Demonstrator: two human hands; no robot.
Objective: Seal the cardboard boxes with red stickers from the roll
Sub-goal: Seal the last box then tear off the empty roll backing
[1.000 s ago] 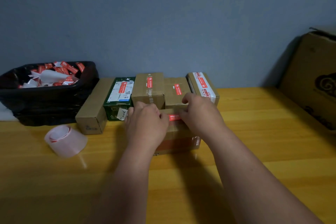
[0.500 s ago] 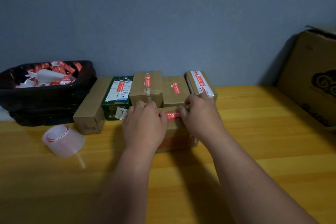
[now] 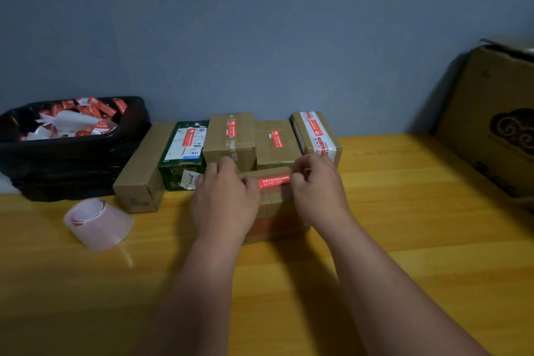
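A small cardboard box (image 3: 278, 211) stands on the table in front of a row of boxes. A red sticker (image 3: 274, 181) lies across its top. My left hand (image 3: 225, 199) holds the box's left side, thumb at the sticker's left end. My right hand (image 3: 318, 188) curls round the box's far right corner, thumb at the sticker's right end. The sticker roll (image 3: 98, 222) lies on its side at the left, apart from both hands.
Behind stand several boxes: a plain brown one (image 3: 141, 173), a green one (image 3: 185, 150) and three with red stickers (image 3: 231, 136). A black bin (image 3: 66, 159) of sticker scraps sits far left. A large carton (image 3: 497, 124) stands at the right. The wall is close behind.
My hands have drawn slightly apart along the sticker, so more of its red strip shows between the thumbs. The box and roll have stayed put.
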